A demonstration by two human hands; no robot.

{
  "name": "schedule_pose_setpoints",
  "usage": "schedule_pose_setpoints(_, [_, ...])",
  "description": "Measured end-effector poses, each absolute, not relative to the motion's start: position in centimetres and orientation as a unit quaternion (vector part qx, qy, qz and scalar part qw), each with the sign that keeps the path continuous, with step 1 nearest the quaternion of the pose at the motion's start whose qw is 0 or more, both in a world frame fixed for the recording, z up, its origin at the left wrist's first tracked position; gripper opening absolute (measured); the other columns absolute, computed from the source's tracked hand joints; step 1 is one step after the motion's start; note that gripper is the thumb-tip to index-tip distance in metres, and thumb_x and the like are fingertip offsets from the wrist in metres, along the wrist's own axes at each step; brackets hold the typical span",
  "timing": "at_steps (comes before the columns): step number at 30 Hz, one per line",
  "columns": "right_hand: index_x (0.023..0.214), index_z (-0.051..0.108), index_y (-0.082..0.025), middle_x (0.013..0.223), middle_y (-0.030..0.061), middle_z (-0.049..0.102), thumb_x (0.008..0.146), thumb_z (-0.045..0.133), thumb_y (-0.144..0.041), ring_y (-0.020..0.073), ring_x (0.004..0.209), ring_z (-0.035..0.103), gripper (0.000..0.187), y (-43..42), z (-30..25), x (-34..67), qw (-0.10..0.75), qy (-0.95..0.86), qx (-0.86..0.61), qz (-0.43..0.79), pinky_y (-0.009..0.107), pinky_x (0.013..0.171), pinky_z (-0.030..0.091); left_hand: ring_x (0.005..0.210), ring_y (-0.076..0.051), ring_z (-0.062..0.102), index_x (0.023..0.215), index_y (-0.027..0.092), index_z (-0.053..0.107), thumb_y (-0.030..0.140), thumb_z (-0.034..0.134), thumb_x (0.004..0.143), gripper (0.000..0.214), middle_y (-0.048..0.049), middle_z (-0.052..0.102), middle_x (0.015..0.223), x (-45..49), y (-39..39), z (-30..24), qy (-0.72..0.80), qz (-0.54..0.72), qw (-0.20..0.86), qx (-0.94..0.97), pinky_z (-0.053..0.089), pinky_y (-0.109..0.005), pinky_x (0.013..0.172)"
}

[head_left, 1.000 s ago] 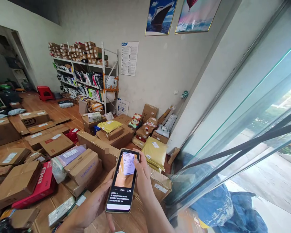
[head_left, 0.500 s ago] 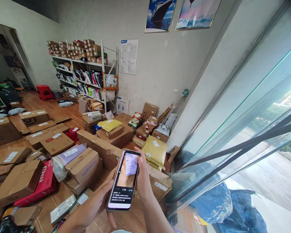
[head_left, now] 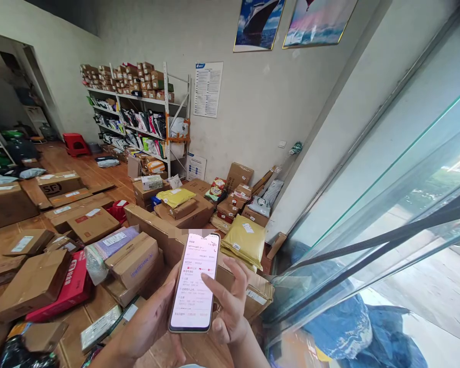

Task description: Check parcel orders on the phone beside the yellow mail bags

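Note:
My left hand [head_left: 151,327] grips a smartphone [head_left: 194,282] from below and from its left side, holding it upright in front of me. Its screen shows a light page with red and grey text. My right hand [head_left: 230,301] is at the phone's right edge, fingers spread, with the thumb reaching onto the lower part of the screen. Behind the phone lies a long cardboard box [head_left: 155,232] on the floor.
Cardboard parcels [head_left: 30,286] and a red box [head_left: 71,289] cover the wooden floor at left. A yellow mailer bag [head_left: 245,240] lies ahead. Metal shelves [head_left: 138,117] of packages stand against the back wall. A glass door [head_left: 387,214] runs along the right.
The phone's screen has switched from a photo of a parcel label to a light text page. My right hand has slid down from the phone's top edge, and its thumb is now on the screen.

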State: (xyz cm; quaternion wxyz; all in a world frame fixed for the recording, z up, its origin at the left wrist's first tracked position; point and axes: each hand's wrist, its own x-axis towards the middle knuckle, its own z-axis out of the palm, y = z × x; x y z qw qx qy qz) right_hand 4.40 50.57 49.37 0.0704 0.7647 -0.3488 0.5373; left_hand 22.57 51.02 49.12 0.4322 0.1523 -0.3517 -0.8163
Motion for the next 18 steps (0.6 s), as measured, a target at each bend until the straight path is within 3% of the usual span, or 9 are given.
schedule_pose_setpoints(4, [0.139, 0.042, -0.031, 0.15, 0.0084, 0.017, 0.088, 0.016, -0.065, 0.0386, 0.131, 0.023, 0.067, 50.5, 51.3, 5.2, 0.013, -0.425, 0.758, 0.495, 0.06, 0.101, 0.027, 0.125, -0.033, 0.048, 0.148, 0.04, 0.011, 0.051, 0.034, 0.092, 0.061, -0.0031, 0.034, 0.152, 22.3, 51.1, 49.4, -0.396, -0.809, 0.408, 0.151, 0.052, -0.021, 0.045])
schedule_pose_setpoints(6, [0.139, 0.041, -0.033, 0.154, 0.007, 0.007, 0.088, 0.014, -0.066, 0.0407, 0.135, 0.017, 0.067, 50.4, 52.3, 5.6, -0.003, -0.454, 0.761, 0.464, 0.063, 0.102, 0.025, 0.127, -0.034, 0.046, 0.148, 0.04, 0.011, 0.053, 0.034, 0.092, 0.062, -0.0015, 0.029, 0.155, 22.2, 51.2, 49.5, -0.414, -0.806, 0.393, 0.156, 0.051, -0.021, 0.043])
schedule_pose_setpoints(8, [0.138, 0.043, -0.034, 0.155, 0.0066, 0.003, 0.087, 0.015, -0.067, 0.0422, 0.136, 0.014, 0.067, 50.2, 52.9, 5.9, -0.003, -0.465, 0.766, 0.444, 0.065, 0.102, 0.025, 0.131, -0.033, 0.041, 0.148, 0.038, 0.01, 0.053, 0.037, 0.091, 0.065, -0.0005, 0.028, 0.155, 22.1, 51.3, 49.6, -0.41, -0.811, 0.384, 0.163, 0.056, -0.025, 0.054])
schedule_pose_setpoints(11, [0.142, 0.037, -0.032, 0.154, 0.0102, 0.008, 0.088, 0.016, -0.067, 0.0415, 0.136, 0.018, 0.068, 50.0, 52.6, 5.8, -0.015, -0.453, 0.756, 0.472, 0.065, 0.102, 0.025, 0.136, -0.032, 0.035, 0.149, 0.037, 0.009, 0.052, 0.038, 0.091, 0.067, 0.0005, 0.029, 0.154, 22.1, 51.4, 49.8, -0.39, -0.823, 0.381, 0.162, 0.058, -0.034, 0.075])
schedule_pose_setpoints(14, [0.144, 0.031, -0.026, 0.15, 0.0121, 0.021, 0.09, 0.019, -0.063, 0.0372, 0.134, 0.025, 0.066, 50.2, 51.2, 5.3, -0.026, -0.416, 0.726, 0.547, 0.061, 0.104, 0.025, 0.139, -0.03, 0.029, 0.148, 0.035, 0.015, 0.05, 0.037, 0.092, 0.062, 0.0009, 0.028, 0.155, 22.3, 51.3, 49.9, -0.38, -0.82, 0.397, 0.161, 0.056, -0.034, 0.083])
schedule_pose_setpoints(16, [0.138, 0.04, -0.027, 0.145, 0.0102, 0.03, 0.091, 0.022, -0.057, 0.0349, 0.128, 0.032, 0.059, 50.4, 50.1, 4.9, 0.008, -0.392, 0.721, 0.572, 0.057, 0.102, 0.029, 0.138, -0.029, 0.032, 0.148, 0.034, 0.018, 0.048, 0.035, 0.093, 0.059, 0.0006, 0.031, 0.154, 22.5, 51.2, 49.9, -0.373, -0.816, 0.41, 0.163, 0.055, -0.032, 0.085])
schedule_pose_setpoints(18, [0.129, 0.052, -0.029, 0.138, 0.0088, 0.038, 0.092, 0.024, -0.052, 0.0335, 0.12, 0.038, 0.052, 50.7, 49.1, 4.4, 0.071, -0.368, 0.726, 0.577, 0.054, 0.096, 0.034, 0.13, -0.029, 0.043, 0.148, 0.035, 0.017, 0.047, 0.034, 0.094, 0.058, -0.001, 0.038, 0.15, 22.6, 51.2, 50.0, -0.373, -0.814, 0.416, 0.161, 0.057, -0.029, 0.075])
